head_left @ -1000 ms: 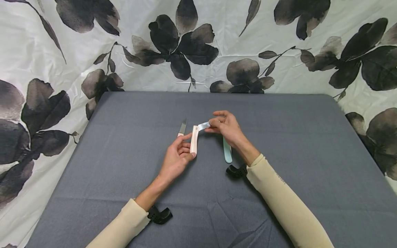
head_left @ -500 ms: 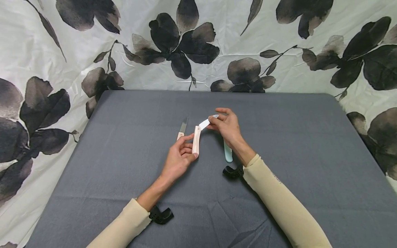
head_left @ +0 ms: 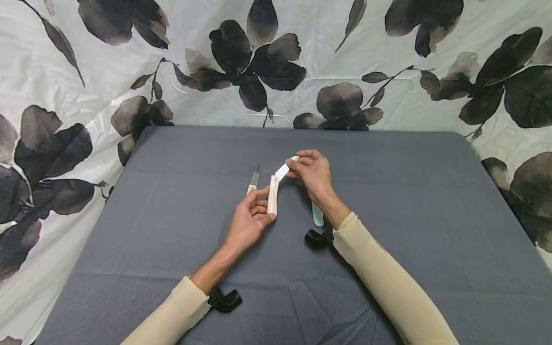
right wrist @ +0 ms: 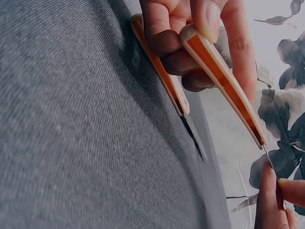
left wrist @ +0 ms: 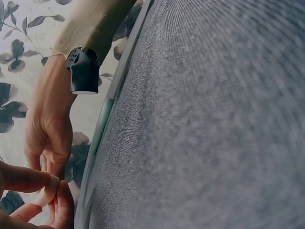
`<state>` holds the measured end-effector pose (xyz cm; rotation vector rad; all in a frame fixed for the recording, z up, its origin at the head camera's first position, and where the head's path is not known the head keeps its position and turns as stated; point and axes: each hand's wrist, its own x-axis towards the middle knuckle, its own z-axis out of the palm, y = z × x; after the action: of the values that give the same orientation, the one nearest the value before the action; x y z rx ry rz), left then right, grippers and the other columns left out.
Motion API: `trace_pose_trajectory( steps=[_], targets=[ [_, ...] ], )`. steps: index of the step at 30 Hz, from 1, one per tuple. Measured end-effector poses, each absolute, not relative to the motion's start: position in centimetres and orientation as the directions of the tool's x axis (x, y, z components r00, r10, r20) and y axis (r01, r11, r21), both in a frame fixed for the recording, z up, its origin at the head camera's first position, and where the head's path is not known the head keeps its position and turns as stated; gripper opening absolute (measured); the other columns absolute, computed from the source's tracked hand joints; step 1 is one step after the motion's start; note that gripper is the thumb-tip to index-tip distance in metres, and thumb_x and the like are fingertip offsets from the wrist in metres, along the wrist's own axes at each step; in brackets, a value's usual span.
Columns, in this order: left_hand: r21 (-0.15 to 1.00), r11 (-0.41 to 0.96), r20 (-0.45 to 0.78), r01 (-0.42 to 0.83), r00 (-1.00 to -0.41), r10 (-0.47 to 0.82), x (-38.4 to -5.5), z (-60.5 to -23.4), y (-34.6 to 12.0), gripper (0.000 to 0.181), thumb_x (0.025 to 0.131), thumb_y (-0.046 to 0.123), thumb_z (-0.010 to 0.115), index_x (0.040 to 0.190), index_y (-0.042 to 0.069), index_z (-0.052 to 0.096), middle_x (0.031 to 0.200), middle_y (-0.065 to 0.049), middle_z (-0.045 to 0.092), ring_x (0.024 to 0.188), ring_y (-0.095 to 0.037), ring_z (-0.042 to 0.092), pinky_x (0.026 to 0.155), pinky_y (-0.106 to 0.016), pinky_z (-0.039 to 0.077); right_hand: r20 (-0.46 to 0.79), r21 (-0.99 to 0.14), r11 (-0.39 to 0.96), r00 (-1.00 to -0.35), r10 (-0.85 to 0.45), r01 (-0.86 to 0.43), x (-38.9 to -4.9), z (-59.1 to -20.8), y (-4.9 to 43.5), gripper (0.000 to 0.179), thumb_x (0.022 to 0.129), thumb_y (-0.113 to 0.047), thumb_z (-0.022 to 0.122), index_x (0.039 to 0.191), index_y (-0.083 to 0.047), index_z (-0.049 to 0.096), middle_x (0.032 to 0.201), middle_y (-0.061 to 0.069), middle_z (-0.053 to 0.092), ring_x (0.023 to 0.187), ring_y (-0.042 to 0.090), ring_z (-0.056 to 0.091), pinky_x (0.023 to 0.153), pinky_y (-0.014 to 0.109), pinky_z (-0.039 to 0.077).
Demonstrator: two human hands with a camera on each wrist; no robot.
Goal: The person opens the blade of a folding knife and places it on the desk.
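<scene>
A folding knife with a pale pink handle (head_left: 272, 195) is held above the table, its blade (head_left: 282, 171) swung partly out at an angle. My left hand (head_left: 249, 218) grips the handle between thumb and fingers. The blade is pinched near its tip by my right hand (head_left: 315, 175). In the right wrist view the slot of the held handle (right wrist: 224, 86) faces the camera. Behind my left hand lies a second pink folding knife (head_left: 252, 188) with its blade out. Under my right wrist lies a mint-green handle (head_left: 317, 214), its upper part hidden.
Grey cloth covers the table (head_left: 172, 201), with creases near the front. A white curtain (head_left: 194, 105) with dark flowers hangs behind the far edge. Black cameras sit at the left wrist (head_left: 225, 300) and right wrist (head_left: 319, 238).
The blade has swung further up and away from the handle, with my right fingers pinching it throughout. The held handle has shifted slightly right. Both knives on the table have stayed put.
</scene>
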<state>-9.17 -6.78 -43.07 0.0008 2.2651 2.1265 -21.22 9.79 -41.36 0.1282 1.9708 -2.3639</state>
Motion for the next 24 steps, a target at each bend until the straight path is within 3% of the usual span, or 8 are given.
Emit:
trace_pose_trajectory(
  steps=[10,19,24],
  targets=[
    [0.996,0.084,-0.008,-0.005,-1.000,0.030,-9.1,-43.3,-6.5,0.064,0.086,-0.011,0.069,0.146,0.008,0.057,0.111,-0.025,0.069,0.086,-0.015,0.067,0.077,-0.018,0.054,-0.094,-0.986,-0.143,-0.995,0.032,0.088,-21.6,-41.4,9.6,0.042,0.089,0.004,0.077,0.125,0.010,0.055,0.078,-0.003,0.074,0.062,0.007,0.073,0.065,0.025,0.063],
    [0.995,0.102,-0.015,-0.012,-0.999,0.030,-9.0,-43.6,-6.5,0.064,0.085,-0.012,0.070,0.145,0.007,0.058,0.110,-0.024,0.069,0.086,-0.016,0.067,0.075,-0.018,0.055,-0.115,-0.988,-0.107,-0.993,-0.012,0.115,-22.1,-41.5,9.5,0.047,0.089,0.006,0.076,0.129,0.015,0.053,0.089,0.013,0.077,0.067,0.009,0.074,0.065,0.026,0.063],
    [0.995,0.099,-0.006,-0.003,-1.000,0.031,-9.1,-43.7,-6.5,0.063,0.085,-0.012,0.069,0.145,0.005,0.058,0.108,-0.024,0.069,0.084,-0.013,0.065,0.074,-0.018,0.054,-0.109,-0.993,-0.048,-0.994,-0.033,0.110,-22.3,-41.4,9.7,0.048,0.090,0.003,0.076,0.131,0.014,0.054,0.093,0.013,0.076,0.065,0.008,0.073,0.065,0.025,0.063]
  ],
)
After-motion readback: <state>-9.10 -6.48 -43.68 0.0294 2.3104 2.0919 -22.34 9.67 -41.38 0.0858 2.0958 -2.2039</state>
